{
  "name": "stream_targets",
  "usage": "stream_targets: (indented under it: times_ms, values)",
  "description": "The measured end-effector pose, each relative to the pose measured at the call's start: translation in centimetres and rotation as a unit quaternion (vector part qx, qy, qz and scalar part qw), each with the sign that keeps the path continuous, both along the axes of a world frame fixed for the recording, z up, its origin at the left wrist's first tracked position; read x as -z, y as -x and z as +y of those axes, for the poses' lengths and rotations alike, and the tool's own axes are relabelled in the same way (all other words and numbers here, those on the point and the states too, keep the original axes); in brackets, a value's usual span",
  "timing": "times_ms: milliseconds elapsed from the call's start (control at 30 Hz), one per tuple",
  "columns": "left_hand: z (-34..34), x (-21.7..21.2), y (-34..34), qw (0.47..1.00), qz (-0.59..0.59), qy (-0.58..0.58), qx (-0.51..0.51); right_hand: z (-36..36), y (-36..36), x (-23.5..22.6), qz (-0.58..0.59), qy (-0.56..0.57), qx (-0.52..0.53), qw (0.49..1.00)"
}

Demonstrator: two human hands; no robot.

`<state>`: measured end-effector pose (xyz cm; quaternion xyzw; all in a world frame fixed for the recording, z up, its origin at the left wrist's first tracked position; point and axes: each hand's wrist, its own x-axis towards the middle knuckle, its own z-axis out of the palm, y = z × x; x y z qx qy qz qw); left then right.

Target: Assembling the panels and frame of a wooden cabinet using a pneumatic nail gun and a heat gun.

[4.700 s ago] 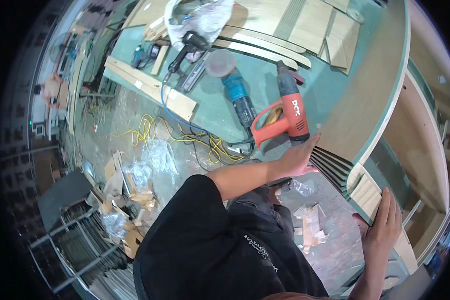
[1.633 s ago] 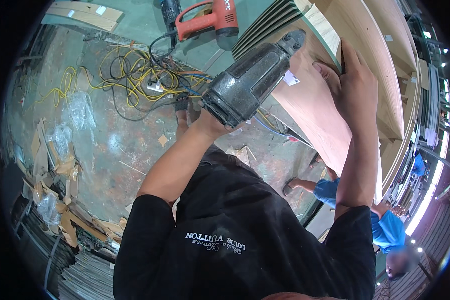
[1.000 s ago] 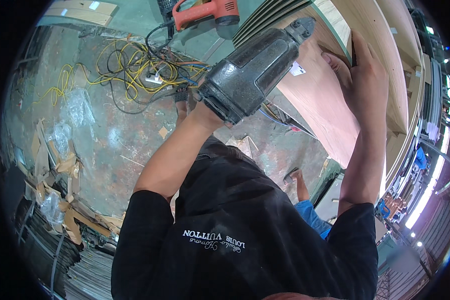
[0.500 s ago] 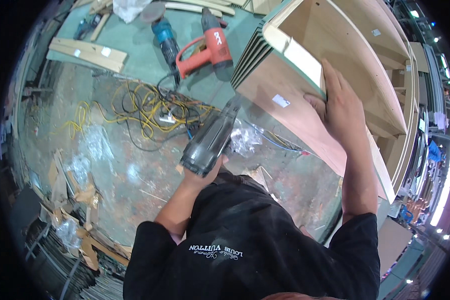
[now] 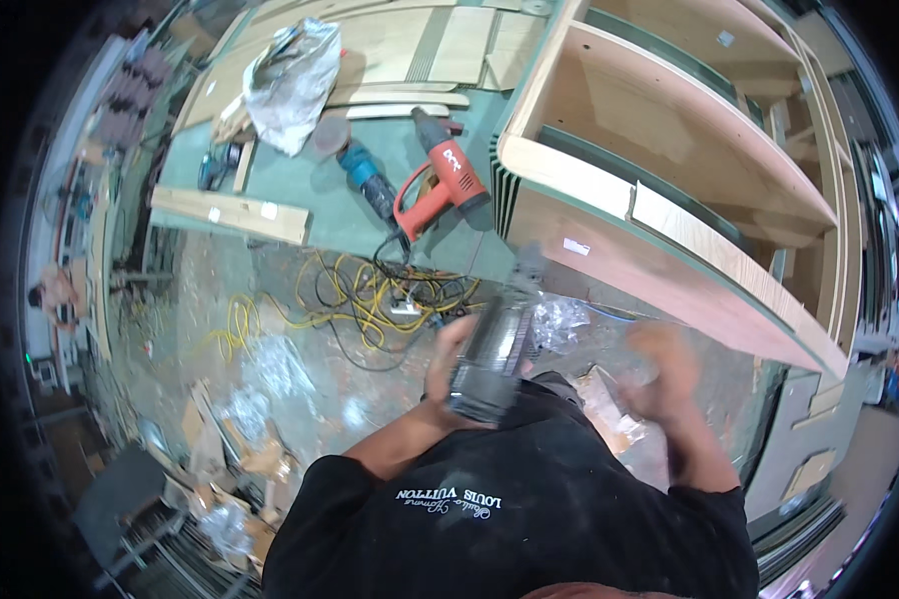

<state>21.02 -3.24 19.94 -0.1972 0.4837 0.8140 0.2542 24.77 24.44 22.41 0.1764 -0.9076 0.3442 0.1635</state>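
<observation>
My left hand (image 5: pixel 448 351) grips a dark grey power tool (image 5: pixel 493 344), held in front of my chest with its nose pointing up toward the wooden shelf unit (image 5: pixel 669 250). My right hand (image 5: pixel 659 364) is blurred by motion. It hangs in the air below the unit's plywood side panel (image 5: pixel 609 255), touches nothing, and nothing shows in it. The unit lies on its side, with open compartments facing up.
A red power tool (image 5: pixel 445 182) and a blue one (image 5: pixel 368 185) lie on the green floor beside the shelf unit. Yellow and black cables (image 5: pixel 330 299) tangle below them. A wood plank (image 5: pixel 232 212), a plastic bag (image 5: pixel 292 70) and stacked boards (image 5: pixel 410 50) lie further off. Scraps (image 5: pixel 230 449) litter the left.
My right hand has come off the plywood side panel and dropped toward my body. My left hand has lowered the dark tool from the panel toward my chest.
</observation>
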Motion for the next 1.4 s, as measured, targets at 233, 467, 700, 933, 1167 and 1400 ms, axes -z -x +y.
stream_targets:
  times_ms: [233, 467, 700, 933, 1167, 1400]
  values:
    - [2.4, 6.9, 4.1, 0.773, 0.535, -0.060, 0.335, -12.9, -3.7, 8.1, -0.277, 0.336, 0.103, 0.894]
    - [-2.5, 8.8, 11.5, 0.620, 0.591, 0.016, 0.516, -22.5, -7.2, 13.4, -0.153, 0.510, 0.410, 0.740]
    - [-4.0, 19.9, 27.6, 0.563, 0.559, 0.378, 0.476, -22.6, -11.8, 21.2, -0.238, 0.450, 0.486, 0.710]
    - [0.1, 16.5, 28.5, 0.510, 0.491, 0.486, 0.512, -14.8, -5.7, 17.6, -0.234, -0.016, 0.311, 0.921]
    - [-0.5, 17.4, 30.0, 0.499, 0.509, 0.491, 0.501, -15.1, -5.5, 19.9, -0.301, -0.043, 0.255, 0.918]
    - [-1.4, 18.0, 32.8, 0.504, 0.503, 0.527, 0.465, -14.3, -4.9, 20.3, -0.327, -0.049, 0.227, 0.916]
